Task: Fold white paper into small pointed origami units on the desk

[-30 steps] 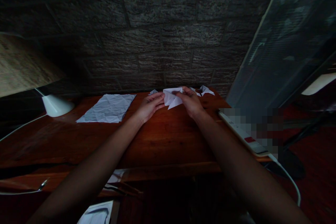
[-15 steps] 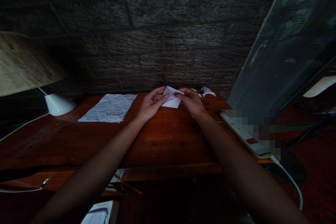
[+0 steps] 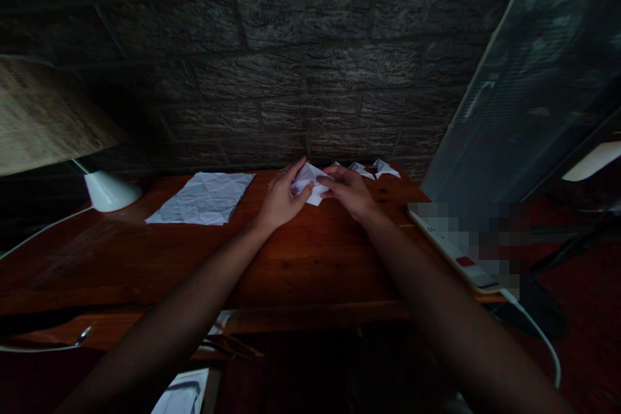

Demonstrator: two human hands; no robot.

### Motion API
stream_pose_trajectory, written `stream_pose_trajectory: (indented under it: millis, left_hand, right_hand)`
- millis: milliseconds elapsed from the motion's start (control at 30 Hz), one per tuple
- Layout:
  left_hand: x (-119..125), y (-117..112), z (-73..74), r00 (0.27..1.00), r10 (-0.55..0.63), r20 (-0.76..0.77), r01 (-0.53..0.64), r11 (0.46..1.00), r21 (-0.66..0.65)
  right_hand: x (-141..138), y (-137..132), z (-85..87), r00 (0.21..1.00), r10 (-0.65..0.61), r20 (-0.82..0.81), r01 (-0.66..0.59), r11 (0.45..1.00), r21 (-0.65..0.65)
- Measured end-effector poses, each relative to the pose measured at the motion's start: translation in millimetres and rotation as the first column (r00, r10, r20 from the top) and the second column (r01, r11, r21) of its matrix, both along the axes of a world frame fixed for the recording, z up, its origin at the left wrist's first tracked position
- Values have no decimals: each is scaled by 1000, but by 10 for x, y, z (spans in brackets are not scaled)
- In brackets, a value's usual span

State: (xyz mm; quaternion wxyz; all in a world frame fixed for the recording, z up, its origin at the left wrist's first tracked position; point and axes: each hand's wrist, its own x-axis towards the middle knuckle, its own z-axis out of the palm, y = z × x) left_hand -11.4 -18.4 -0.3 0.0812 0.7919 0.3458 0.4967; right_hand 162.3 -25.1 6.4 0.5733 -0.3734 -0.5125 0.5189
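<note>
A small folded sheet of white paper [image 3: 310, 176] is held between my two hands over the far middle of the wooden table. My left hand [image 3: 284, 199] grips its left side, with the thumb on the near face and the fingers behind. On the right side, my right hand [image 3: 350, 191] pinches it with thumb and fingers, covering part of the folds. Just beyond my right hand lie several folded white paper pieces [image 3: 387, 169] by the wall. A creased sheet of paper [image 3: 204, 199] rests flat to the left of my left hand.
A lamp with a white base [image 3: 110, 191] and woven shade [image 3: 48, 116] stands on the table [image 3: 301, 265] at left. At the right edge lies a phone-like device [image 3: 456, 252] with a white cable [image 3: 538, 330]. A brick wall [image 3: 272, 71] rises behind; a box [image 3: 187, 391] sits below the front edge.
The folded paper has turned and its lower corner now points toward me. My left hand has rotated round it, and my right fingers have curled closer over its right side.
</note>
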Motion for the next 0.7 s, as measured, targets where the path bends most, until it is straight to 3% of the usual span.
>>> stream_pose_trajectory:
  millis: [133,367,567,700]
  left_hand:
    - [14,-53,38,999,1,47,2,999,-52]
    - [15,10,-4,949,-21,313,96,970,-224]
    - [34,92,-37,856,4,517,230,892,-388]
    - [41,62,-7,836,-22,548,308,846,-436]
  right_hand:
    - [-12,6,-3,1000,18,-16,-18,1000,6]
    - [-24,-14,-29,998,62,4,-62,998,-33]
    - [-24,-20,-34,996,85,21,-84,995,-47]
    - [-16,-27,-13,997,59,53,-56,997,-43]
